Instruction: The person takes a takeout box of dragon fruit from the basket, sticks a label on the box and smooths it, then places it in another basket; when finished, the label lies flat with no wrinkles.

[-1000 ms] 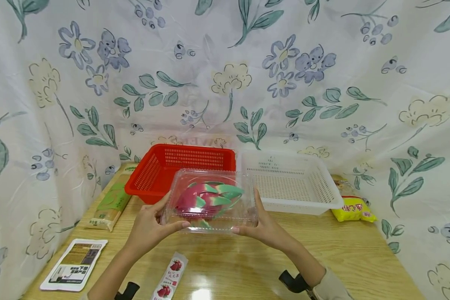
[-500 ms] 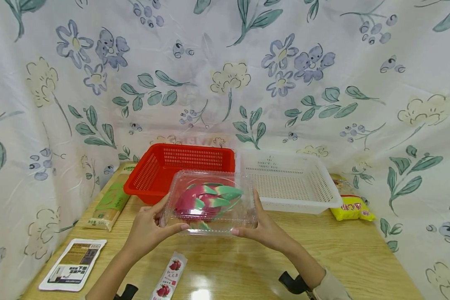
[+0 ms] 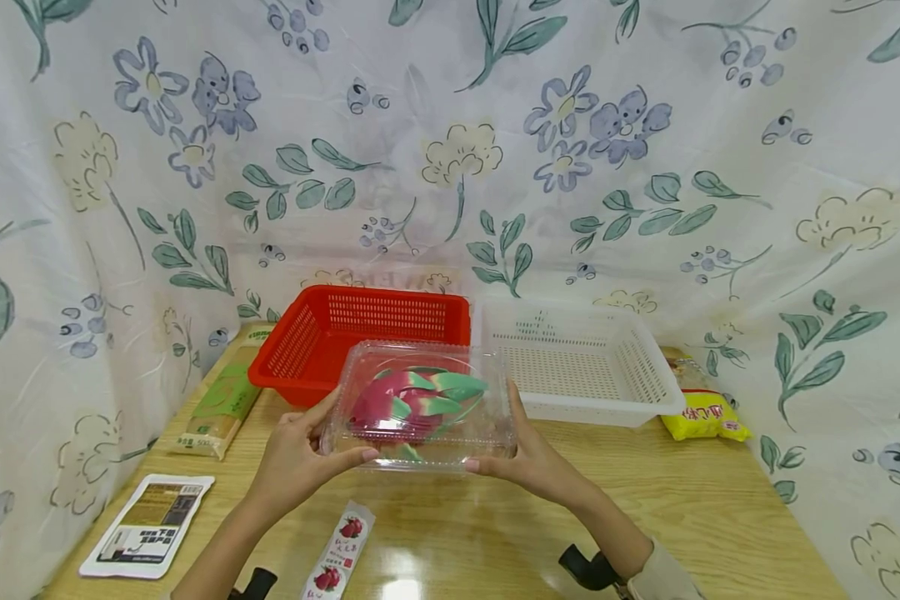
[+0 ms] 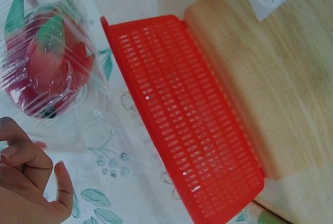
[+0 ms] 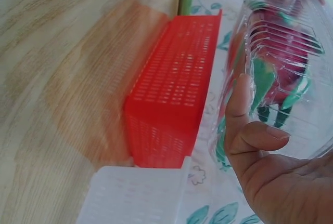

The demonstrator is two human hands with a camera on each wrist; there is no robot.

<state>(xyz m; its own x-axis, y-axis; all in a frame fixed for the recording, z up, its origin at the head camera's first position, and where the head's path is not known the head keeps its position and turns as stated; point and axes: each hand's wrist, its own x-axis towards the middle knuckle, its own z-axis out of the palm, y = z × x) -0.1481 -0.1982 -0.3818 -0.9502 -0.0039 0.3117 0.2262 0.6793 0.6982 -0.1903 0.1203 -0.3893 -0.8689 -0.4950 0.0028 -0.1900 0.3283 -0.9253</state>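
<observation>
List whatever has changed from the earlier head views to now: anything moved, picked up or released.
Nothing has visibly changed. The left hand and right hand still hold the clear box at its sides, with the pink-and-green fruit inside. The red basket, white basket, sticker strip and yellow packet stayed where they were.

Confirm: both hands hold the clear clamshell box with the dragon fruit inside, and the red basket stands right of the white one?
No: the head view shows the red basket left of the white basket. Both hands do hold the clear clamshell box, dragon fruit inside.
</observation>
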